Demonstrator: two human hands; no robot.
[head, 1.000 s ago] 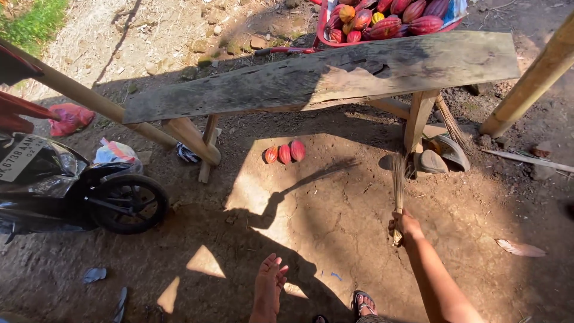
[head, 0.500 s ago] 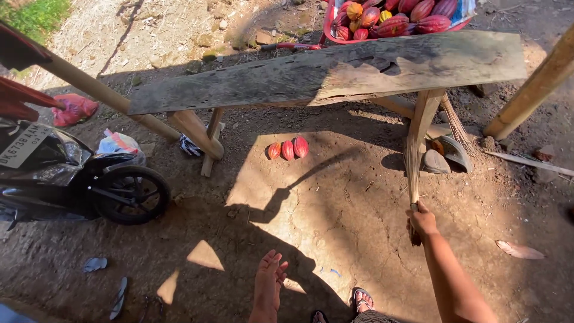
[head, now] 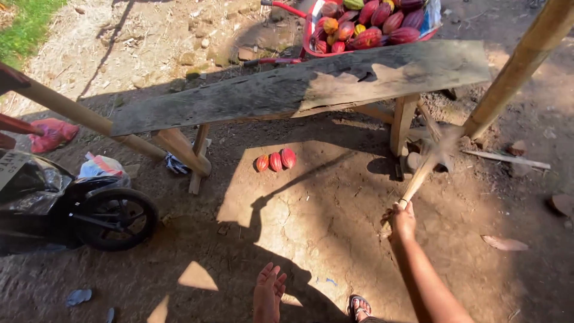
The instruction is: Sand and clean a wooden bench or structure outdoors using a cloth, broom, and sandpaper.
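While sunlight is falling in patches across the yard, the scene is reading like this:

Ground: bare, cracked brown dirt floor (head: 311, 239) is lying half in shade, with grass showing at the top left corner.
Right hand: the right hand (head: 402, 222) is closing tightly around the thin end of a pale bundled-stick broom (head: 426, 164), which is blurring near the bench leg.
Left hand: not showing.
Bench: a long weathered grey wooden bench (head: 287, 90) is standing on angled legs.
Pods: three red oval cacao pods (head: 275, 161) are lying together under it.
Wheelbarrow: a red wheelbarrow (head: 308, 36) is holding more pods behind.
Left edge: a black motorbike (head: 89, 209) is parking nearby.
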